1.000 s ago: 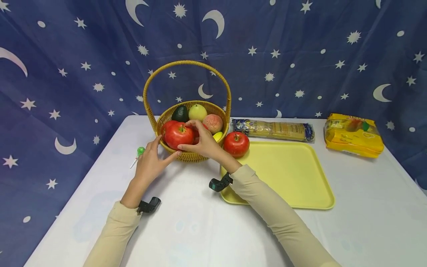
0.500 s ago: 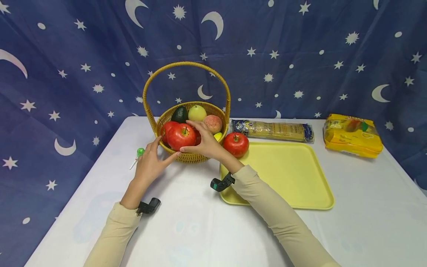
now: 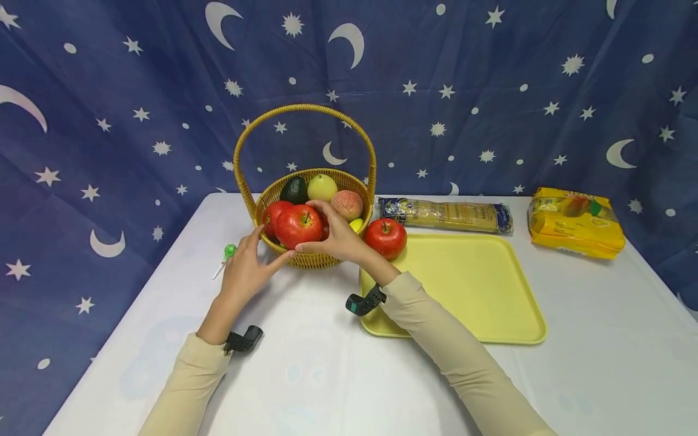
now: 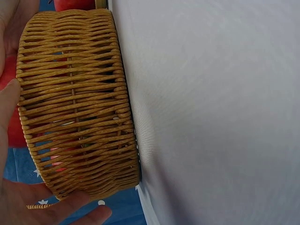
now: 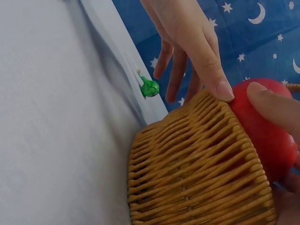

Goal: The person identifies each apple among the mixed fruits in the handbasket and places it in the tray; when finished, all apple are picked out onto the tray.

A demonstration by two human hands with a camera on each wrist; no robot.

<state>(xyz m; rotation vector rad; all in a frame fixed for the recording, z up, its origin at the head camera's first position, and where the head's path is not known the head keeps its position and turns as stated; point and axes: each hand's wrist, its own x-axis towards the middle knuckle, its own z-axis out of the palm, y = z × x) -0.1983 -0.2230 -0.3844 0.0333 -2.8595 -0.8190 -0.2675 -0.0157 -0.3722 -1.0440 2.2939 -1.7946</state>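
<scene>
My right hand grips a large red apple at the front of the wicker basket. The thumb lies on the apple's near side and the fingers reach over its far right. With spread, fairly straight fingers, my left hand touches the basket's left front; its thumb tip rests at the rim, as the right wrist view shows. Also in the basket are another red apple, an avocado, a yellow-green round fruit, a peach and something yellow, partly hidden.
Right of the basket a red apple sits at the corner of a yellow tray. Behind the tray lies a pack of pasta; farther right is a yellow package. A green lollipop lies left of the basket, whose tall handle arches above it.
The gripped apple has shifted slightly right and down in the basket, its stem tipping to the right. My right hand moved slightly with it; the left hand stayed at the basket.
</scene>
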